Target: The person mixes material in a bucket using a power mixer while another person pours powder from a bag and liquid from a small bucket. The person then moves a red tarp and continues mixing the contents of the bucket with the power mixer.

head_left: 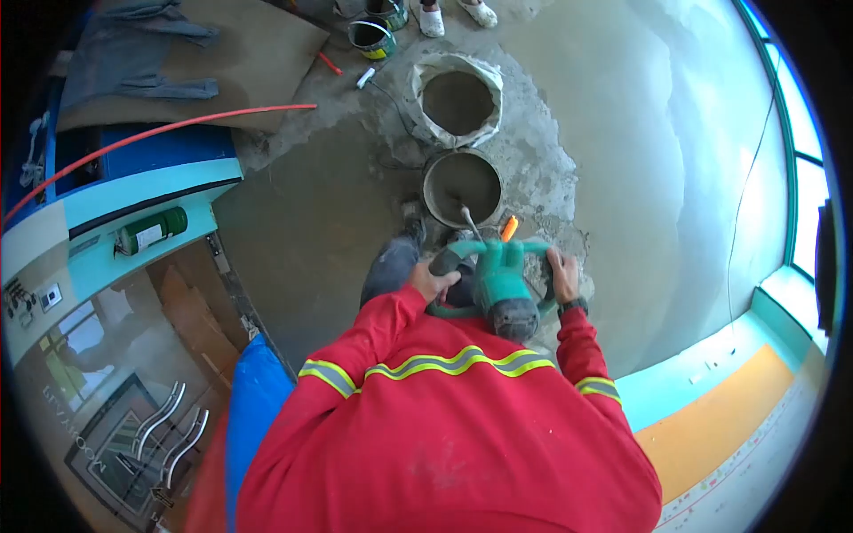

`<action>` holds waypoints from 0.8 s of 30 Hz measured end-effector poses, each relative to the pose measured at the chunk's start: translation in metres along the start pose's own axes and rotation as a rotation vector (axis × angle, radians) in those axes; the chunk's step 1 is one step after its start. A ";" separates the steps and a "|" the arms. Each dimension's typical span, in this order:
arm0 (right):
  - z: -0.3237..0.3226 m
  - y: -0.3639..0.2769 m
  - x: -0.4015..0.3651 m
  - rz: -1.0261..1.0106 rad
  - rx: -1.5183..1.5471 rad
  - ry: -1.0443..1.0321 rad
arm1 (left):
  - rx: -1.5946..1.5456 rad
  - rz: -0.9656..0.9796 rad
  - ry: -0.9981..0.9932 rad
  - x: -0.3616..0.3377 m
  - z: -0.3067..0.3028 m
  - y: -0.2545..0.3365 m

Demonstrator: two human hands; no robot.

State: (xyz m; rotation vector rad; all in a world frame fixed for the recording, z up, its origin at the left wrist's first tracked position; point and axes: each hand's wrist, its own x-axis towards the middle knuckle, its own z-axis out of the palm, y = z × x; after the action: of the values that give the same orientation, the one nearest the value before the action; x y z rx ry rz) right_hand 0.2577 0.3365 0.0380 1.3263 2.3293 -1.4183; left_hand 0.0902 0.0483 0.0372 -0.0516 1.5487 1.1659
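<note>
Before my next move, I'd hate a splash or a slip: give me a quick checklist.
1. Left hand closed on the mixer handle: ok.
2. Right hand closed on the opposite handle: ok.
3. Shaft reaches into the grey mix in the bucket: ok.
4. Paddle fully sunk: cannot tell, it is hidden under the mix.
5. Another person's shoes stand beyond the open bag, apart from the bucket: ok.

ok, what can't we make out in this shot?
Paddle head: head view, sunk in the grey mix in the bucket; only the shaft shows.
Trigger of the mixer: head view, covered by left hand and right hand.
Second person: head view, cut by top edge; only shoes show.
Label on the green canister: head view, too small to read.
</note>
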 end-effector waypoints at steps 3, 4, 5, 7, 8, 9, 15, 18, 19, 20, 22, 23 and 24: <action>0.013 0.026 -0.035 0.328 0.272 -0.005 | 0.063 -0.061 -0.031 -0.009 -0.003 0.016; 0.017 0.040 -0.040 0.279 0.265 0.026 | 0.096 -0.063 -0.050 -0.009 -0.003 0.029; 0.018 0.034 -0.045 0.234 0.262 0.059 | 0.095 -0.073 -0.079 -0.011 -0.005 0.038; 0.021 0.023 -0.061 0.323 0.391 0.100 | 0.133 -0.033 -0.101 -0.010 -0.012 0.049; 0.021 0.006 -0.071 0.370 0.458 0.122 | 0.154 -0.016 -0.113 -0.013 -0.016 0.053; 0.023 -0.002 -0.079 0.365 0.478 0.140 | 0.171 0.006 -0.132 -0.016 -0.020 0.059; 0.044 -0.060 -0.116 0.360 0.632 0.312 | 0.287 0.092 -0.217 -0.041 -0.055 0.119; 0.052 -0.065 -0.121 0.326 0.636 0.327 | 0.327 0.106 -0.210 -0.047 -0.066 0.135; 0.053 -0.066 -0.120 0.314 0.618 0.320 | 0.338 0.119 -0.208 -0.047 -0.071 0.136; 0.053 -0.069 -0.123 0.309 0.596 0.311 | 0.345 0.126 -0.207 -0.050 -0.073 0.133; 0.052 -0.075 -0.117 0.309 0.566 0.305 | 0.341 0.191 -0.139 -0.052 -0.076 0.129; 0.052 -0.079 -0.114 0.312 0.550 0.299 | 0.338 0.220 -0.104 -0.053 -0.078 0.126; 0.052 -0.083 -0.110 0.334 0.525 0.284 | 0.326 0.178 -0.091 -0.053 -0.081 0.124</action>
State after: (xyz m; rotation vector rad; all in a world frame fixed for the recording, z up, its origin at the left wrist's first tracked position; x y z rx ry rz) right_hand 0.2485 0.2130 0.1188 2.0567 1.7978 -1.8959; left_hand -0.0223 0.0282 0.1454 0.3579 1.6684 1.0227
